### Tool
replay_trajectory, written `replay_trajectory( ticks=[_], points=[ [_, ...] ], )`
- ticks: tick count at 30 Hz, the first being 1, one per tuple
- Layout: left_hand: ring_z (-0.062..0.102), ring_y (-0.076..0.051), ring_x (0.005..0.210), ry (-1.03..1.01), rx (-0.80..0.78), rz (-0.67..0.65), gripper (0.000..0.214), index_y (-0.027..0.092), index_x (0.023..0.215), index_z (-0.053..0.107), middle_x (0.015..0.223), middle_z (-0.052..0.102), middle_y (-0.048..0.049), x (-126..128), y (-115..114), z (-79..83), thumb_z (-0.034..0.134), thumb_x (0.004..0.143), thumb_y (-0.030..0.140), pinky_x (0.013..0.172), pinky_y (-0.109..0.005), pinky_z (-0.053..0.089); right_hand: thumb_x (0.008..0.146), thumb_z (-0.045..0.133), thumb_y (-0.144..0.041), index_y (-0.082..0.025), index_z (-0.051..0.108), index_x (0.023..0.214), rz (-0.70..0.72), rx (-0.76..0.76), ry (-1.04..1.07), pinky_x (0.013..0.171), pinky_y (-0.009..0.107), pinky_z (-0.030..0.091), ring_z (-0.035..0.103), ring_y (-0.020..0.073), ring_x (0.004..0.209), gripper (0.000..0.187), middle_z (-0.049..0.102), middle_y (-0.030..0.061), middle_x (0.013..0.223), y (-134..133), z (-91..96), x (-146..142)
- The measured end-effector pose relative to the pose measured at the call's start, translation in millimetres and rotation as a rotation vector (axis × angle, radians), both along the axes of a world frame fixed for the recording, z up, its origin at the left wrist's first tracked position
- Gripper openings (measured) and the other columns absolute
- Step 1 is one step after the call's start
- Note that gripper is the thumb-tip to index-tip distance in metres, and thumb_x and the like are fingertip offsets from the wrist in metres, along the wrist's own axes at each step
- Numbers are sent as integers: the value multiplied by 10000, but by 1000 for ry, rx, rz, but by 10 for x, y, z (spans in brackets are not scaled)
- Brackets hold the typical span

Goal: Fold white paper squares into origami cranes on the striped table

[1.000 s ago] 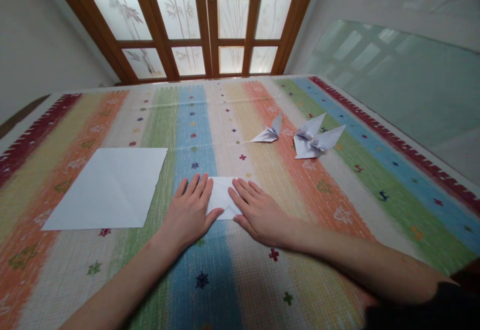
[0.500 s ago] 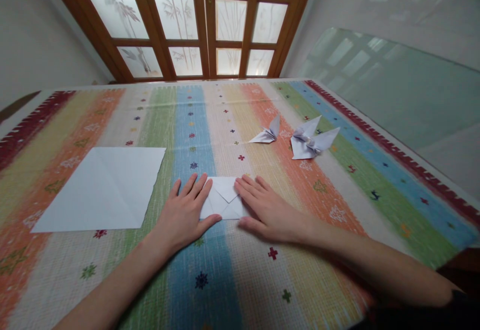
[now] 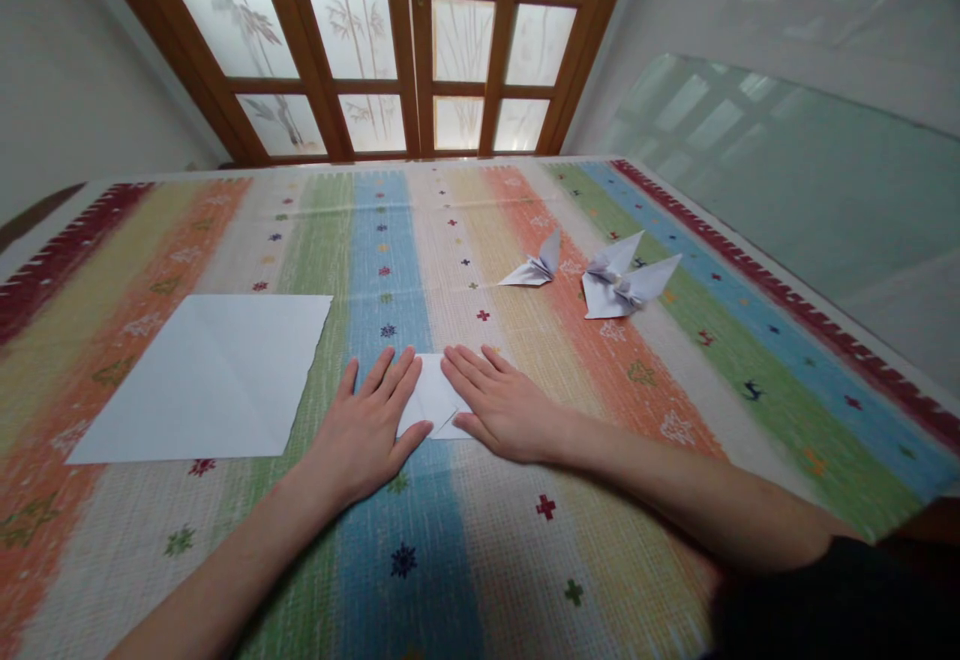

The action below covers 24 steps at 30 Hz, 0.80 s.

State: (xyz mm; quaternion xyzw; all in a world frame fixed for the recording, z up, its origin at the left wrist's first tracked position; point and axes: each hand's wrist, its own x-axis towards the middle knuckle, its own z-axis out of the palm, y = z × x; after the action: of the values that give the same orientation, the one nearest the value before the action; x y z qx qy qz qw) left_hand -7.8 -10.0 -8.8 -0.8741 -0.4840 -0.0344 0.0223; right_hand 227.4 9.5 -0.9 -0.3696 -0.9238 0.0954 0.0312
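Note:
A small folded white paper lies flat on the table in front of me, its right part covered by fingers. My left hand rests palm down on its left edge, fingers stretched out. Across the paper's right side lies my right hand, also flat with its fingers extended. Crease lines show between the two thumbs. Neither hand grips anything; both press on the paper from above.
A larger white sheet with one ragged edge lies to the left. Two folded paper cranes, a smaller one and a bigger one, sit at the back right. A striped tablecloth covers the table.
My right hand has slid left over the folded paper, closer to my left hand, and now covers more of it. The left hand has barely moved.

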Motion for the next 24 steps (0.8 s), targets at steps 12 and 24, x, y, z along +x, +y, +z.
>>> replay_trajectory(
  ticks=[12,24],
  points=[
    [311,-372,1423,-44,-16,-6,709,191,1491,352,1541,386,-102,-72,40,-2,432,914,595,1116,-622,204,966,381,-480,-87,231,1527,-107,-34,-62,1189,602,63,194,302,1482,702,212,166,1591,-142,124,264],
    [323,-381,1413,-66,-25,14,790,171,1472,385,1528,405,-121,-49,41,36,490,858,658,1119,-605,227,967,409,-445,-58,228,1524,-280,-77,5,1201,563,118,151,297,1492,702,205,182,1594,-252,187,158]
  ],
)
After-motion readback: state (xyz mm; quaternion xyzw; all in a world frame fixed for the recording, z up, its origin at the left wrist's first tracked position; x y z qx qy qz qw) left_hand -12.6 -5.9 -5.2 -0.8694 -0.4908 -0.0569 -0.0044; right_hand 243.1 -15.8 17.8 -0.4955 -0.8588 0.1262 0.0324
